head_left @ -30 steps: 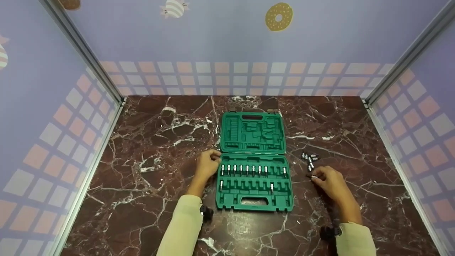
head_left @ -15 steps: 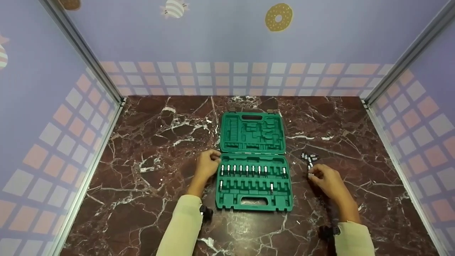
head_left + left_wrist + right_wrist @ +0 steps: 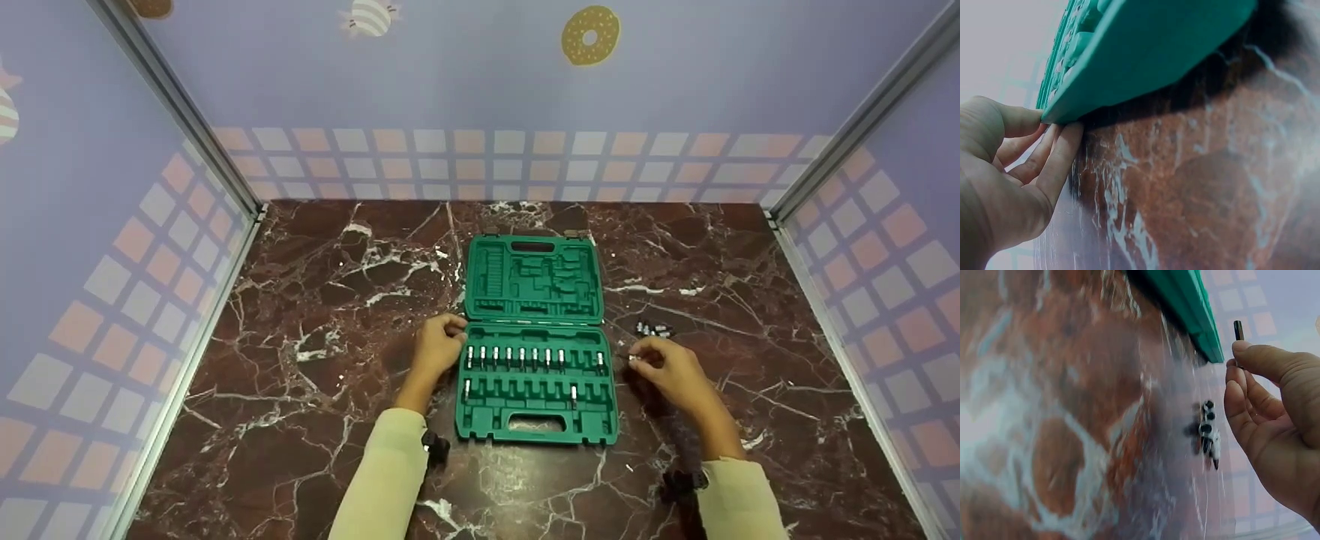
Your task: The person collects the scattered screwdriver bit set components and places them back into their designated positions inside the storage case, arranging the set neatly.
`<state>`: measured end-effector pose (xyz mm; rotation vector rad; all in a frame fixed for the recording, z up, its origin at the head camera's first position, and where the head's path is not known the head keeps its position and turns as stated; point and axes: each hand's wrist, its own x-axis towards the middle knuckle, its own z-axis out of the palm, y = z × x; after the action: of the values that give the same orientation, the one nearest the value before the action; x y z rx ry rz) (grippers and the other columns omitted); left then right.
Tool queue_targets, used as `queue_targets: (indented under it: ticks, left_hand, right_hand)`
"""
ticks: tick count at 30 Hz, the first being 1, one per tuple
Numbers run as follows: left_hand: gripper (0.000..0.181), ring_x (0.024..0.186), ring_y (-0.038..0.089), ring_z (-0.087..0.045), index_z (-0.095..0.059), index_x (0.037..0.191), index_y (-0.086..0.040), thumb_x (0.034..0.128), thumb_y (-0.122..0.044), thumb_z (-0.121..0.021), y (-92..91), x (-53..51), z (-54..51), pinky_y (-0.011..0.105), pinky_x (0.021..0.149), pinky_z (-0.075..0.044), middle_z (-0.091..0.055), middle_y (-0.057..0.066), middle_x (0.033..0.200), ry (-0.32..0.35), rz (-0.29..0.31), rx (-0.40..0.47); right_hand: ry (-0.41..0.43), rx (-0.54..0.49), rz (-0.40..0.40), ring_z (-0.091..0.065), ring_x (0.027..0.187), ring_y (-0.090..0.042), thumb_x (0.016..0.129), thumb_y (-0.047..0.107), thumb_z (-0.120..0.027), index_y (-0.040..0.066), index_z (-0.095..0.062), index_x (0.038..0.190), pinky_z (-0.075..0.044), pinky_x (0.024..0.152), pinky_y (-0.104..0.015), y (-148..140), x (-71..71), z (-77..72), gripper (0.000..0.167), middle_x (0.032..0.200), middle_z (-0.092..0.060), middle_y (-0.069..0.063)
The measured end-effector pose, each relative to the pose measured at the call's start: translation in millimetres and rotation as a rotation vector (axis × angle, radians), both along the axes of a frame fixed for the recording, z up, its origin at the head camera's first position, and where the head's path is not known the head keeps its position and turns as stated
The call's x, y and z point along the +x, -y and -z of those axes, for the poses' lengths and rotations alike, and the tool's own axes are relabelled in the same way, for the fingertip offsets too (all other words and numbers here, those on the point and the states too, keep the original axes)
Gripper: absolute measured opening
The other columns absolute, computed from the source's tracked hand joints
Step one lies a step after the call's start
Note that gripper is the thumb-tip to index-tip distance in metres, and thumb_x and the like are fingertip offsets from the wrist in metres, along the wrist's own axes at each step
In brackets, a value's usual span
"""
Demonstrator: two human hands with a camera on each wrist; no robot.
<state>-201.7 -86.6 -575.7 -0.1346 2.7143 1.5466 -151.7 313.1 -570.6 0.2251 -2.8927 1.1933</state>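
Observation:
An unfolded green tool case (image 3: 536,390) lies on the table, with several silver bit sockets (image 3: 521,358) standing in its near half. At the case's left edge, near the hinge, my left hand (image 3: 437,346) grips the rim; the left wrist view shows thumb and fingers (image 3: 1064,154) meeting at the green corner. To the right of the case, my right hand (image 3: 673,373) pinches a bit socket between thumb and fingertips. Its dark tip (image 3: 1238,330) sticks out past the thumb in the right wrist view, while the fingers cover its other end.
Several loose bit sockets (image 3: 654,328) lie in a small heap beyond my right hand. The case lid (image 3: 534,279) lies flat toward the back, its moulded recesses facing up. Patterned wall panels (image 3: 517,90) enclose the dark marbled tabletop (image 3: 322,300) at the back and sides.
My right hand has moved left and slightly away from me, from beside the heap toward the case, with the bit socket in its fingers. My left hand has stayed on the case edge.

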Motion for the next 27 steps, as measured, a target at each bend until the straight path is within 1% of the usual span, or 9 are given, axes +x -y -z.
queue_targets:
  ticks: [4, 10, 14, 18, 20, 23, 27]
  left_hand:
    - [0.015, 0.090, 0.028, -0.070, -0.077, 0.102, -0.005, 0.0910, 0.000, -0.069, -0.3, 0.0, 0.6, 0.046, 0.083, -0.056, -0.075, 0.011, 0.095, -0.006, -0.011, -0.002]
    - [0.015, 0.090, 0.029, -0.070, -0.077, 0.103, -0.006, 0.0914, 0.000, -0.069, -0.5, -0.7, 1.5, 0.046, 0.083, -0.057, -0.075, 0.012, 0.096, -0.003, -0.005, -0.009]
    - [0.015, 0.092, 0.029, -0.070, -0.076, 0.104, -0.006, 0.0923, 0.000, -0.069, -0.4, -1.4, 1.6, 0.046, 0.084, -0.056, -0.075, 0.012, 0.097, 0.009, -0.002, -0.008]
    - [0.015, 0.092, 0.029, -0.070, -0.076, 0.103, -0.004, 0.0919, 0.001, -0.068, 0.0, -2.0, 2.0, 0.046, 0.084, -0.056, -0.075, 0.013, 0.097, 0.006, 0.000, -0.007]
    - [0.015, 0.092, 0.029, -0.070, -0.076, 0.103, -0.004, 0.0917, 0.001, -0.068, 0.0, -1.7, 1.6, 0.046, 0.084, -0.056, -0.075, 0.013, 0.097, 0.002, 0.002, -0.009]
    - [0.015, 0.092, 0.029, -0.070, -0.077, 0.103, -0.006, 0.0919, 0.000, -0.068, 0.0, -0.7, 0.7, 0.047, 0.083, -0.056, -0.075, 0.012, 0.097, -0.003, 0.005, -0.019]
    - [0.015, 0.092, 0.029, -0.070, -0.077, 0.103, -0.007, 0.0918, -0.001, -0.069, -0.5, 0.2, -0.5, 0.047, 0.084, -0.056, -0.075, 0.010, 0.096, -0.008, 0.005, -0.039]
  right_hand:
    - [0.006, -0.062, -0.033, -0.066, 0.085, -0.014, 0.090, 0.006, -0.078, 0.010, -0.073, 0.101, -0.052, 0.073, -0.025, 9, -3.9, -3.1, 0.012, 0.098, -0.075, -0.008]
    - [0.006, -0.095, -0.085, -0.065, 0.086, -0.011, 0.090, 0.004, -0.078, 0.009, -0.075, 0.101, -0.053, 0.075, -0.023, 22, -9.1, -7.7, 0.013, 0.100, -0.075, -0.009]
    - [0.019, -0.087, -0.124, -0.063, 0.083, -0.012, 0.090, 0.004, -0.077, 0.008, -0.075, 0.102, -0.052, 0.073, -0.025, 31, -11.5, -11.7, 0.013, 0.100, -0.073, -0.008]
    - [0.038, -0.078, -0.164, -0.063, 0.082, -0.013, 0.091, 0.004, -0.076, 0.008, -0.075, 0.104, -0.052, 0.070, -0.025, 39, -13.5, -15.6, 0.013, 0.099, -0.071, -0.007]
    - [0.041, -0.072, -0.183, -0.063, 0.082, -0.014, 0.092, 0.003, -0.076, 0.007, -0.074, 0.105, -0.052, 0.070, -0.026, 42, -15.1, -16.2, 0.014, 0.098, -0.071, -0.007]
    - [0.064, -0.075, -0.198, -0.064, 0.082, -0.014, 0.092, 0.005, -0.075, 0.007, -0.074, 0.105, -0.052, 0.069, -0.027, 47, -18.4, -16.1, 0.014, 0.097, -0.072, -0.006]
    - [0.098, -0.050, -0.220, -0.067, 0.083, -0.015, 0.093, 0.007, -0.076, 0.008, -0.073, 0.105, -0.054, 0.071, -0.027, 52, -23.1, -14.4, 0.013, 0.096, -0.073, -0.004]
